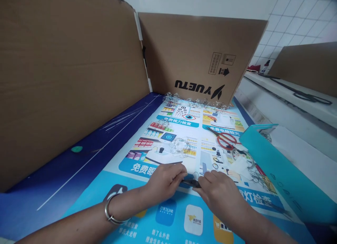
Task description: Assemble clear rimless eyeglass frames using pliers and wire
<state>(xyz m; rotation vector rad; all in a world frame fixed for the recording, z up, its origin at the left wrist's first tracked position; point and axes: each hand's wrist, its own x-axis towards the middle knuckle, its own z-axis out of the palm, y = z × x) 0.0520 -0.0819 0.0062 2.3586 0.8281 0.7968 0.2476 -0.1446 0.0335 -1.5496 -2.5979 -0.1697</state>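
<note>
My left hand (168, 179), with a metal bangle on the wrist, is closed in a pinch on one end of a slim dark piece (190, 182). At its other end, the fingers of my right hand (219, 189) are closed on it too. A thin wire loop (195, 175) stands up beside my right fingertips. What kind of thing the dark piece is I cannot make out, as my fingers cover both ends. Just beyond my hands lies a loose tangle of thin wire (181, 145). Red-handled scissors (226, 140) rest farther to the right.
A printed blue and white sheet (105, 188) covers the table. Cardboard panels stand at the left (71, 72) and back (195, 54), with more wire pieces (195, 103) along the back one. At right are a teal box (279, 170), wire bundles (260, 179) and a ledge (289, 93).
</note>
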